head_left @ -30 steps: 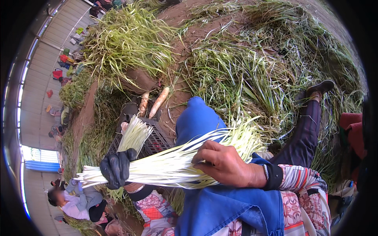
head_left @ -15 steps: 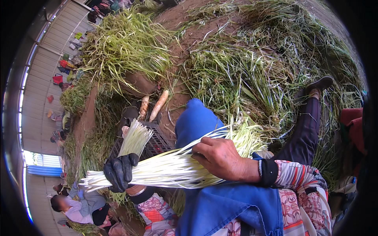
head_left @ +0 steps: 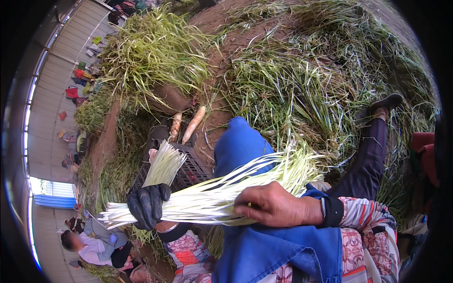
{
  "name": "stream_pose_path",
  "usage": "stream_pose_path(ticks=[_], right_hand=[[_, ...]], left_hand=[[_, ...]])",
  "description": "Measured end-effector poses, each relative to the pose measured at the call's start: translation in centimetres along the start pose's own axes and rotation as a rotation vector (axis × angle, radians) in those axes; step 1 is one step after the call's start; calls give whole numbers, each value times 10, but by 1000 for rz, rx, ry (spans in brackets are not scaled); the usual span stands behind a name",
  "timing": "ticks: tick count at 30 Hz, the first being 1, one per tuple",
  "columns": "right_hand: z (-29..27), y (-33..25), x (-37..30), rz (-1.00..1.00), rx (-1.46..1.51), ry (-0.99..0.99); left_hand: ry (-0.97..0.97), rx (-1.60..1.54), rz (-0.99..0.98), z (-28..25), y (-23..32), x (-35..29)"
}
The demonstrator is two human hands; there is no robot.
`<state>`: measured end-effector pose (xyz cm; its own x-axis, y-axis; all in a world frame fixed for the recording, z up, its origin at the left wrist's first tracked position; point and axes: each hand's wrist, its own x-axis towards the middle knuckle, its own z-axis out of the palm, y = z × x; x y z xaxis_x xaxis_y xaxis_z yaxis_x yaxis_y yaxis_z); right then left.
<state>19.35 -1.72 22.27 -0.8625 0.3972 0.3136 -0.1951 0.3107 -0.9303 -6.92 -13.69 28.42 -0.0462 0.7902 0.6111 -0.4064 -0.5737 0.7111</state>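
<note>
My left hand [head_left: 147,206], in a black glove, is closed around a bunch of long pale stalks [head_left: 207,200] near their white ends. The bunch lies across my blue-covered lap, its loose yellow-green ends fanning out to the right. At the lower edge of the bunch is my bare right hand [head_left: 273,203], its fingers curled against the stalks. What the fingertips pinch, if anything, is hidden. Just beyond my left glove, a second, shorter bundle of pale stalks [head_left: 164,162] stands tilted against a dark plastic crate [head_left: 192,167].
Past the crate lie two pale tapered stick-like pieces [head_left: 193,124] and a tall heap of yellow-green leaves [head_left: 151,56]. Cut green leaves [head_left: 288,89] cover the ground ahead. A leg in dark trousers [head_left: 365,153] stretches out at the right. Another person [head_left: 96,245] sits at the lower left.
My right hand has moved down across the bunch to its lower edge. The left hand keeps its grip, and the view has shifted slightly.
</note>
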Motion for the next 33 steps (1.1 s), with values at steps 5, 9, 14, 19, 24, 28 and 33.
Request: stream_pose_path(ticks=[5, 9, 14, 19, 24, 28, 33], right_hand=[[1, 2, 14, 37, -224, 126], [3, 2, 26, -161, -448, 140], [1, 5, 40, -359, -509, 111], [0, 7, 48, -449, -596, 50], [2, 9, 48, -442, -657, -13], [1, 7, 47, -454, -695, -27], [-6, 0, 51, -512, -800, -66]], left_hand=[[-126, -97, -11, -7, 1, 5], [-176, -121, -15, -9, 2, 9], [-135, -144, -26, -1, 2, 9], [-159, -153, -42, -2, 2, 12], [-197, -173, -76, -2, 2, 18], [-147, -157, -73, 5, -2, 20], [-93, -129, -74, 11, -6, 20]])
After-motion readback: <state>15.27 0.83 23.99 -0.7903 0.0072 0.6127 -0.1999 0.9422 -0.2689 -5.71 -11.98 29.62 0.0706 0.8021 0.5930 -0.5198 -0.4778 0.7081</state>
